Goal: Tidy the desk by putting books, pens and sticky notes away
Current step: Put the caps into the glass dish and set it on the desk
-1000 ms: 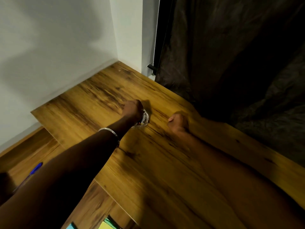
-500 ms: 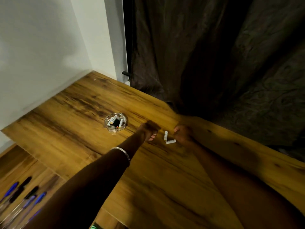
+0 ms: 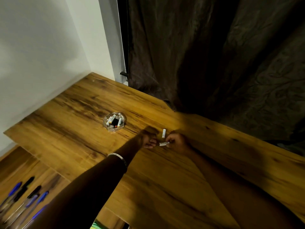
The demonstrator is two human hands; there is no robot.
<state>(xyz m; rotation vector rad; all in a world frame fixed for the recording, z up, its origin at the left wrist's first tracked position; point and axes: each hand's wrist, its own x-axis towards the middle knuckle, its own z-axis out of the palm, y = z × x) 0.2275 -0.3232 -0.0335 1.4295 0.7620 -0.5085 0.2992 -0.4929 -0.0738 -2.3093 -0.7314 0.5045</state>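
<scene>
Two small white batteries lie by the fingers: one (image 3: 164,144) pinched in the right hand (image 3: 175,142), one (image 3: 163,133) loose on the tabletop (image 3: 165,187) just beyond the left hand's (image 3: 148,139) curled, empty fingers, so carry each to the glass dish (image 3: 114,121) before the pens (image 3: 24,200).

The wooden desk (image 3: 165,187) carries a glass dish (image 3: 114,121), two batteries (image 3: 163,133) and pens (image 3: 24,200).

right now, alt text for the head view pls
Both hands meet over a wooden desk: the right hand pinches a small white battery, the left hand beside it. Another battery lies just behind, near a glass dish of batteries.
</scene>
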